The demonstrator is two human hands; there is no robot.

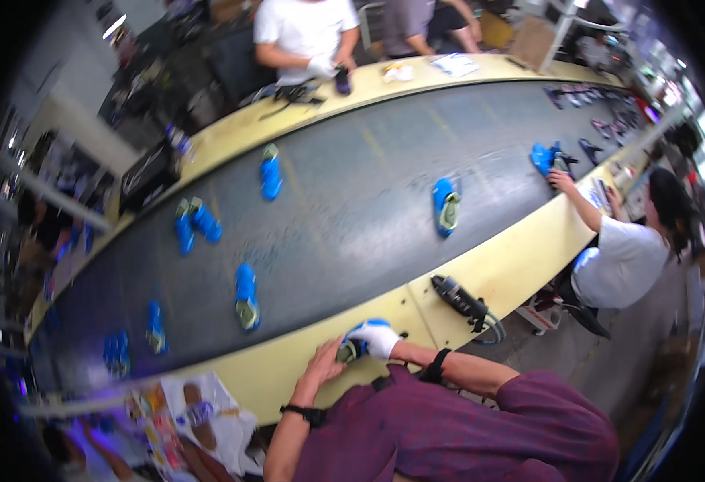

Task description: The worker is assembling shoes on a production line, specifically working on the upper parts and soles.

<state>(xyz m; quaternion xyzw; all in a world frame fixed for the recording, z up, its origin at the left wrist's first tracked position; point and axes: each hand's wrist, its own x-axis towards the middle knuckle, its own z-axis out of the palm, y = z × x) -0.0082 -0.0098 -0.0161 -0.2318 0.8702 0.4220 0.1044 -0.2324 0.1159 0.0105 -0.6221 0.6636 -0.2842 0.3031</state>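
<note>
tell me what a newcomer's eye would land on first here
Probably the wide dark belt curving across the middle, with bright blue shoes scattered over it. Then, over the near yellow ledge, the person's white-gloved right hand and bare left hand on a similar shoe.

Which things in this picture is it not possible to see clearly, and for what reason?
All in the head view:
- Much of the blue shoe being handled: covered by the left hand and white-gloved right hand.
- Leftmost blue footwear: too blurred to count.
- Far-right dark shoes: too small for detail.
- White-shirted person at top: head cut off by the upper edge.
</note>
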